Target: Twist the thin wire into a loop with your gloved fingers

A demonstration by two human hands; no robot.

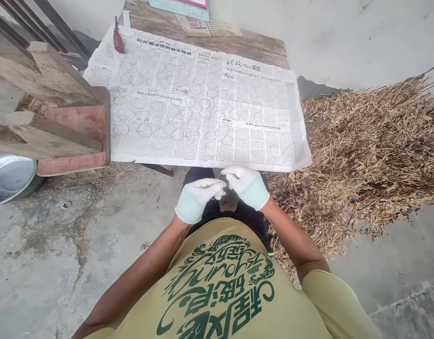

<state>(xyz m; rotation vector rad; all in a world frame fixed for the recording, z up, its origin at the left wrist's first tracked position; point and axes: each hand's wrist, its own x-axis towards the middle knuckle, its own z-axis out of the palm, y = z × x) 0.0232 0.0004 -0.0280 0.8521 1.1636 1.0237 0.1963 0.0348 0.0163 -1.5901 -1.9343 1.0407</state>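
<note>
Both gloved hands are together just above the lap: the left hand is curled with its fingertips pinched narrow, the right hand meets it fingertip to fingertip, also pinched, and between them runs a thin thread that rises as a fine line toward the newspaper's edge; what else, if anything, sits in the pinch is too small to tell. Just below the fingers, on the dark lap, lies a small greyish piece with reddish spots, nature unclear. Right ahead of the hands, a big newspaper is spread flat over a wooden table, its near edge almost touching the knuckles, its sheet covered in drawn circles. At the far left corner of the paper rests a red-handled tool. Left of the table, wooden planks are stacked, and a metal basin peeks in at the left edge below them. Out to the right, a heap of dry straw spreads over the cracked concrete floor, reaching close to the person's right forearm
</note>
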